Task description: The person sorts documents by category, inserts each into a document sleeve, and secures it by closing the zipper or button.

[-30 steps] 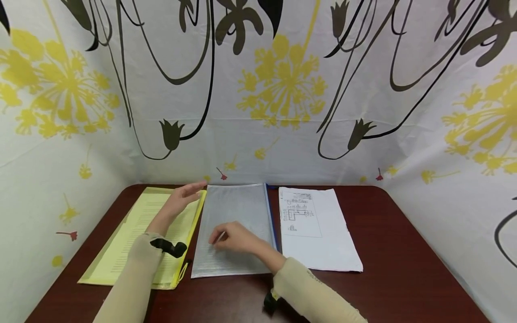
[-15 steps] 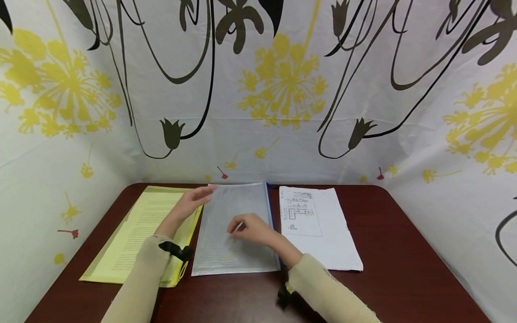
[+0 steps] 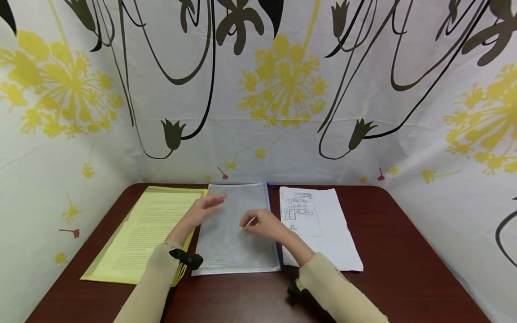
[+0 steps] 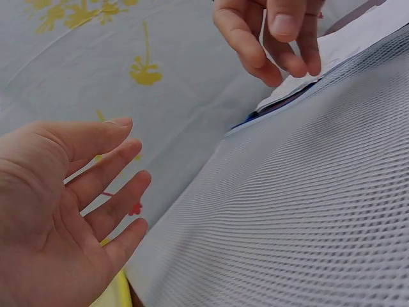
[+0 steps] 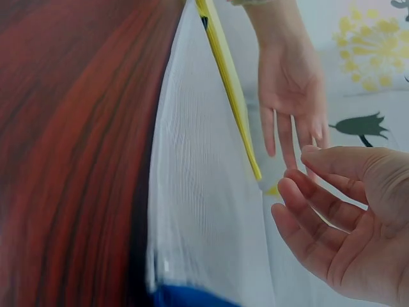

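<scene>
A clear mesh zip folder [image 3: 230, 255] with a blue edge lies flat in the middle of the table. Above its upper left part hovers my left hand [image 3: 203, 210], fingers fairly straight; the left wrist view shows nothing in its palm. My right hand [image 3: 264, 224] is over the folder's right half, fingers loosely bent and holding nothing, as the right wrist view [image 5: 348, 224] of that hand shows. On the left a yellow zip folder [image 3: 141, 229] contains a printed sheet. To the right lie white papers [image 3: 323, 237] with a line drawing on the top sheet.
The dark red-brown wooden table [image 3: 404, 269] extends to the right of the papers and in front of the folders. A white cloth [image 3: 282, 152] with yellow and dark flower prints hangs behind and at both sides. Black cameras [image 3: 187, 259] are strapped to the wrists.
Both hands have shifted right: the left from over the yellow folder to over the clear one, the right up and toward the clear folder's blue edge. The folders and papers stay put.
</scene>
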Tool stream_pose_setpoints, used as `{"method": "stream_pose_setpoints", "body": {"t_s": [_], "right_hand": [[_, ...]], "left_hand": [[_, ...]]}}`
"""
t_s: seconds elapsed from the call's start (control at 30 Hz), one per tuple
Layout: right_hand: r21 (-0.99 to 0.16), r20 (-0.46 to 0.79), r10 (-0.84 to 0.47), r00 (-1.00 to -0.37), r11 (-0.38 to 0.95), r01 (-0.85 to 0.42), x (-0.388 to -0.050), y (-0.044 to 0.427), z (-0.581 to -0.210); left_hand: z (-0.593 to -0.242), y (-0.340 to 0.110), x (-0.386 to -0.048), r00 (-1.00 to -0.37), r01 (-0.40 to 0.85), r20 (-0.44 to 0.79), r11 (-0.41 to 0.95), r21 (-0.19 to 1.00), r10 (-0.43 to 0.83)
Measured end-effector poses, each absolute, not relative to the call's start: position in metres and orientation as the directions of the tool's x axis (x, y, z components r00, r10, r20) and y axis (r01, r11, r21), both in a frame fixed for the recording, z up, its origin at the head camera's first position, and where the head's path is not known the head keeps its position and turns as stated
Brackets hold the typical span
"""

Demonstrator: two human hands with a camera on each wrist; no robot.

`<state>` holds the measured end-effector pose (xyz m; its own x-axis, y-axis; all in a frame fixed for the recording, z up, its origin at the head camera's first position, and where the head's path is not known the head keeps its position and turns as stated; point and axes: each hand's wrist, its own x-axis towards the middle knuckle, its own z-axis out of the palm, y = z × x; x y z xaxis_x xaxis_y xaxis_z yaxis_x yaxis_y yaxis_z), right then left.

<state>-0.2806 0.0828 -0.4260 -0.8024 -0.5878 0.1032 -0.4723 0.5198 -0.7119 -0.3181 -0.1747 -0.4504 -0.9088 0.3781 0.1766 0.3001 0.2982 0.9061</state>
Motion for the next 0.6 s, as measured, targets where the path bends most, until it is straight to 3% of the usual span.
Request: {"method": "stream_pose_setpoints", "body": {"t_s": [0.6], "right_hand": [[-0.714,0.145,-0.494,-0.857,0.547,-0.437,-0.290,0.132,-0.423]], "left_hand": [[-0.466,-0.149,-0.313,-0.871,0.321,0.188,0.236,0.917,0.453]]}}
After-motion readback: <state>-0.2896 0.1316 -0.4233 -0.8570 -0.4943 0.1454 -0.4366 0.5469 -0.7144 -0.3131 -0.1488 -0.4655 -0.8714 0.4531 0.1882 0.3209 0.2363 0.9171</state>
